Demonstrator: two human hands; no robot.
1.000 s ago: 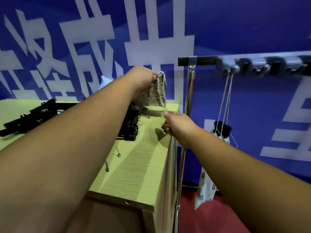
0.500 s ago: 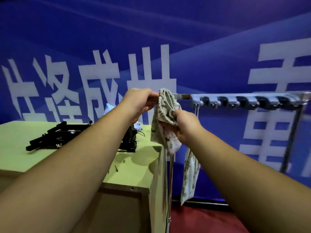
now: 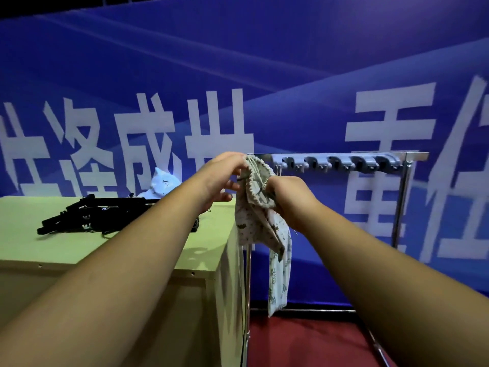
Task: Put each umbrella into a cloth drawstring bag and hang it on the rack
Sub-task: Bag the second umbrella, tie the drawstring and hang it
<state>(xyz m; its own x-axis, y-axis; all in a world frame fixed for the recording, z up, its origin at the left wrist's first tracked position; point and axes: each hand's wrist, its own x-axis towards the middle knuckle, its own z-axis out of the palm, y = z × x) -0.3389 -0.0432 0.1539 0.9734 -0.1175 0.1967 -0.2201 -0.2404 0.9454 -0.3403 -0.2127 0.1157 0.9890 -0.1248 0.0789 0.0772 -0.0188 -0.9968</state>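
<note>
Drawstring bag (image 3: 251, 223) just past table (image 3: 21, 221) edge

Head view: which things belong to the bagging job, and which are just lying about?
Job: drawstring bag, held by left hand and right hand; black umbrellas on table; hook rack; hanging bag.
Idle: blue banner; pale bundle behind umbrellas, unidentifiable.

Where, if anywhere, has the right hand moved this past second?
Yes. The right hand rose from the pale green table edge towards the metal rack bar.
</note>
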